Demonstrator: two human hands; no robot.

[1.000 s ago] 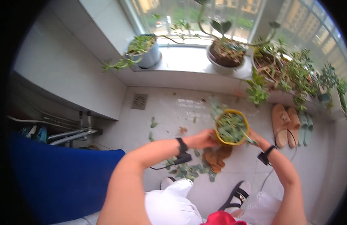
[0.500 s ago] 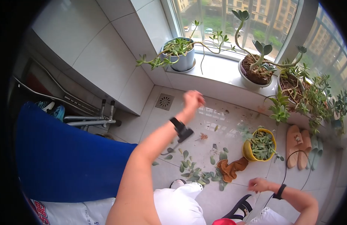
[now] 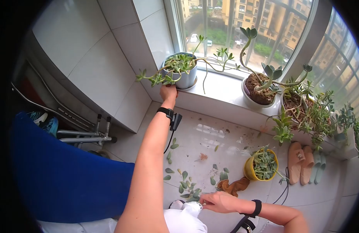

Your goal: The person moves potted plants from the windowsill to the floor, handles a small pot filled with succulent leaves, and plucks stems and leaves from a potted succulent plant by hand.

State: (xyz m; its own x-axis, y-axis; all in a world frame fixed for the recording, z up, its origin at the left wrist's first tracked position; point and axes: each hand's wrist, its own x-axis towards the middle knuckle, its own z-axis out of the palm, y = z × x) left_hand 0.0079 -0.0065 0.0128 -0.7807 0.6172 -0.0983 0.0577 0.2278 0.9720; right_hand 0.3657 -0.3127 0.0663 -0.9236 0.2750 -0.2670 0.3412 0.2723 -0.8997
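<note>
My left hand (image 3: 169,92) reaches up to the window ledge, at the base of the blue-grey pot (image 3: 186,77) with a trailing succulent; its fingertips are hidden by leaves and the pot. Low in the view, my right hand (image 3: 217,202) is held above the floor by my white clothing, fingers bent together, and whatever it may pinch is too small to name. Loose green leaves (image 3: 185,175) lie scattered on the tiles beside it. The yellow pot (image 3: 249,167), full of leaves, stands on the floor to the right, with a brown cloth (image 3: 235,187) at its left.
More potted succulents (image 3: 259,86) line the window ledge (image 3: 220,84). Pink slippers (image 3: 296,165) and green slippers (image 3: 317,171) sit by the right wall. A blue covered object (image 3: 70,171) and a metal frame (image 3: 84,136) are at the left.
Both hands let go of the yellow pot, which now rests on the floor. My left hand moved up and left to the blue-grey pot; my right hand moved left toward the scattered leaves.
</note>
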